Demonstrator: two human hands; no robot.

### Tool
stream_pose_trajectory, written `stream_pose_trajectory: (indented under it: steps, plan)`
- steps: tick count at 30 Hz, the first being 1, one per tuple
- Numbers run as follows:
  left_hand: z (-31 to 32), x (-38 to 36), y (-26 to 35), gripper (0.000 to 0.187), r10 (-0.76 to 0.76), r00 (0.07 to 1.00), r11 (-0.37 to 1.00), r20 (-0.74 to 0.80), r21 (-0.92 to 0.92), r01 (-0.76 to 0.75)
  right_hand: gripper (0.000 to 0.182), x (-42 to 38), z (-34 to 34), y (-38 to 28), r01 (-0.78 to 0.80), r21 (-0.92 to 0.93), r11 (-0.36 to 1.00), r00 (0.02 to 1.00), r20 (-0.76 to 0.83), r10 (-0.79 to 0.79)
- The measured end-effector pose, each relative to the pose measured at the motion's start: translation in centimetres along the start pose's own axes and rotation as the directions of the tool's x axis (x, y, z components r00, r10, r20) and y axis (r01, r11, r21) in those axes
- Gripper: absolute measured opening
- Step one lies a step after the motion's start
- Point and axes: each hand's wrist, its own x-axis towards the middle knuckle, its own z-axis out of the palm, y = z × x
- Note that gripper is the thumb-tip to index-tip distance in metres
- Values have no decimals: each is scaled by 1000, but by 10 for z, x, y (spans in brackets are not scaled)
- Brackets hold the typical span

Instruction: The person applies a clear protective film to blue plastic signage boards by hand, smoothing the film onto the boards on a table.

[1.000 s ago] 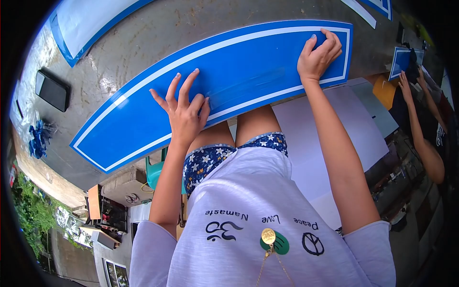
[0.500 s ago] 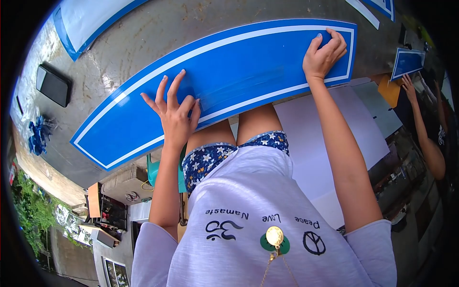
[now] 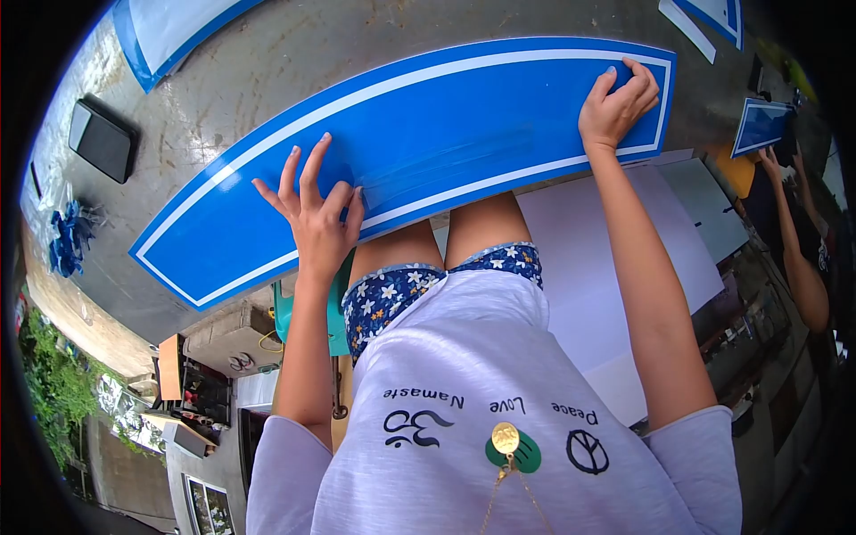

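Observation:
A long blue sign panel (image 3: 428,116) with a white border line lies on the metal table in front of me, its far edge curved. My left hand (image 3: 314,214) is over its lower left part, thumb and index finger pinched together and the other fingers stretched out. Whatever sits in that pinch is too small to make out. From near these fingertips a faint clear streak (image 3: 446,168) runs rightward across the blue face. My right hand (image 3: 620,105) rests at the panel's right end, fingers curled; anything under them is hidden.
On the metal table (image 3: 294,53) are a black phone-like box (image 3: 102,141), a crumpled blue bundle (image 3: 69,239) and another blue-edged sheet (image 3: 169,31). A white strip (image 3: 688,31) lies at upper right. A co-worker's arm (image 3: 798,241) reaches toward a smaller blue panel (image 3: 761,125).
My left hand has slid slightly left along the panel, its pinch unchanged. My right hand shows a little further right, along with the panel's right end. The co-worker's hand has shifted slightly.

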Motion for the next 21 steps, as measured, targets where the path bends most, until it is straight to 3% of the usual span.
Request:
stream_pose_trajectory:
  steps: [21]
  plan:
    - [-15, -6, -17, 21, -21, 1000, 1000, 9, 13, 21, 25, 4, -2, 12, 24, -23, 999, 1000, 17, -23]
